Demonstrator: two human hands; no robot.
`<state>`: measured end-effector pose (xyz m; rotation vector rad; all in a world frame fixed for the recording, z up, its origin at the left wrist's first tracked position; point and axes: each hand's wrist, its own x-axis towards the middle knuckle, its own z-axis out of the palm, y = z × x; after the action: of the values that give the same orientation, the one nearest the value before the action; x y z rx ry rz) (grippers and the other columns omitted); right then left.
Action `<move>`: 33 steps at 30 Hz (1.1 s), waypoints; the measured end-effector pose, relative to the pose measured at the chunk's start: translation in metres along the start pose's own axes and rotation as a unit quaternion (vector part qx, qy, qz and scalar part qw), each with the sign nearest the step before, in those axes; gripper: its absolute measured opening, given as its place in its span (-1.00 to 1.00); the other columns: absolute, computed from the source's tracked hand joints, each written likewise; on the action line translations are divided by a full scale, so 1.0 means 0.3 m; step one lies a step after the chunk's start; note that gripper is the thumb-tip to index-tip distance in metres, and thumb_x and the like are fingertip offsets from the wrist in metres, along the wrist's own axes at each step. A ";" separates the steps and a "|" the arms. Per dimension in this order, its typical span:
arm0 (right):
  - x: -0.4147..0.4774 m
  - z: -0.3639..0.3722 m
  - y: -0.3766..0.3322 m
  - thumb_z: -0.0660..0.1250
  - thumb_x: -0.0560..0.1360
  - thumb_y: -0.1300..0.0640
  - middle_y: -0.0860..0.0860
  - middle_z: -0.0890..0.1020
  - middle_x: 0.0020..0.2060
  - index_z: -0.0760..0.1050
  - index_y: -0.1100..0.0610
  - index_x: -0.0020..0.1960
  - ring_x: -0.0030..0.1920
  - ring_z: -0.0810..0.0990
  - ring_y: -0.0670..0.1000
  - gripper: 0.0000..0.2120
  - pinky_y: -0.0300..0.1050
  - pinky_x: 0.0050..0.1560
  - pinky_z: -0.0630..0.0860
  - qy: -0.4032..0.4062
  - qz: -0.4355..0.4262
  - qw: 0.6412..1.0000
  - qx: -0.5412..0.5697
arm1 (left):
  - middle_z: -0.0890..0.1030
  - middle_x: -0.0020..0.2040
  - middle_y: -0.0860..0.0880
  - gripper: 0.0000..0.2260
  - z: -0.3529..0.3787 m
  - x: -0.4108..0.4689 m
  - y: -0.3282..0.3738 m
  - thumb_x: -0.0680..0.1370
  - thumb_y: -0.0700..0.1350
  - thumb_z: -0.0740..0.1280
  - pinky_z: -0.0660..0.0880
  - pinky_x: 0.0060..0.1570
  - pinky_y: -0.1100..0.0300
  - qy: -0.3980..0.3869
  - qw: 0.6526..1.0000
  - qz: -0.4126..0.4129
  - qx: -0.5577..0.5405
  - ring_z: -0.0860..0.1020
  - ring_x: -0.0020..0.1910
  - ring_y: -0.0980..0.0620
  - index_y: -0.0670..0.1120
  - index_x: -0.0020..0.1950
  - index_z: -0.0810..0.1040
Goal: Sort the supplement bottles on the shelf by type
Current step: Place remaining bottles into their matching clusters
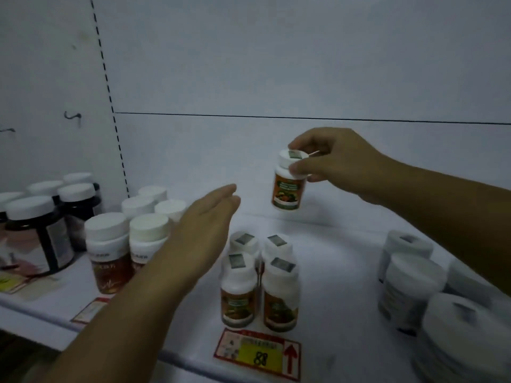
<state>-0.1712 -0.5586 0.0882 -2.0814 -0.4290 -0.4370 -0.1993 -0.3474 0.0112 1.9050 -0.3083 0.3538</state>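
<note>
My right hand (329, 161) grips a small orange-labelled bottle (289, 190) by its white cap and holds it in the air above the back of the white shelf (331, 272). Several matching orange-labelled bottles (260, 283) stand together near the shelf's front edge, below the held one. My left hand (204, 230) hovers flat and open with nothing in it, between that group and a cluster of red-brown-labelled bottles (132, 236) with white caps on the left.
Dark jars (41, 233) with white lids stand at far left. Several white, grey-labelled bottles (414, 286) crowd the right side. A red and yellow price tag (258, 352) lies on the shelf's front edge. The white back wall (276, 64) rises behind.
</note>
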 end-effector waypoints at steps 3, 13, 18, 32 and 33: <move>0.062 0.114 0.029 0.45 0.35 0.19 -0.01 0.60 -0.03 0.55 -0.01 -0.02 -0.06 0.61 -0.02 -0.76 -0.22 -0.16 0.59 -0.061 0.047 0.996 -0.048 | 0.37 0.39 0.11 -0.66 0.030 -0.015 -0.077 0.59 -0.06 0.14 0.22 0.40 0.05 0.003 0.992 -0.046 -0.116 0.32 0.32 0.16 0.11 0.36 0.36; 0.055 0.239 0.095 0.52 0.27 0.14 -0.06 0.67 -0.06 0.63 -0.01 -0.06 -0.05 0.61 -0.10 -0.75 -0.22 -0.03 0.52 -0.162 0.125 0.970 -0.133 | 0.16 0.51 -0.19 -0.56 0.098 0.069 -0.157 0.60 -0.32 0.01 0.32 0.01 0.37 -0.104 0.947 -0.154 -0.260 0.21 0.44 -0.04 -0.23 0.49 0.05; 0.018 0.235 0.095 0.51 0.30 0.12 -0.03 0.67 -0.05 0.63 0.01 -0.06 -0.03 0.60 -0.09 -0.78 -0.21 0.00 0.52 -0.179 0.135 0.966 -0.132 | 0.38 0.38 -0.08 -0.57 0.114 0.041 -0.166 0.60 -0.25 0.07 0.42 -0.18 0.42 -0.112 0.942 -0.173 -0.265 0.41 0.18 0.04 -0.15 0.48 0.12; -0.092 0.089 -0.098 0.16 0.52 -0.17 -0.02 0.37 0.39 0.28 0.02 0.39 0.34 0.35 0.03 -0.49 -0.11 0.22 0.24 -0.206 0.173 0.924 -0.271 | 0.59 0.12 0.17 -0.73 0.077 -0.023 -0.230 0.44 0.14 0.28 0.48 0.12 0.01 -0.187 0.915 -0.165 -0.317 0.56 0.17 0.02 0.37 0.13 0.45; -0.100 0.085 -0.106 0.15 0.52 -0.17 -0.01 0.36 0.40 0.26 0.03 0.40 0.35 0.34 0.04 -0.48 -0.13 0.18 0.22 -0.190 0.174 0.928 -0.269 | 0.60 0.10 0.18 -0.69 0.079 -0.021 -0.236 0.45 0.14 0.27 0.49 0.10 0.00 -0.187 0.915 -0.163 -0.319 0.57 0.16 0.02 0.36 0.18 0.43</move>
<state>-0.2088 -0.5247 0.0848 -2.7262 -0.1542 0.0855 -0.1760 -0.3448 -0.0600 1.3251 -0.3031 -0.3180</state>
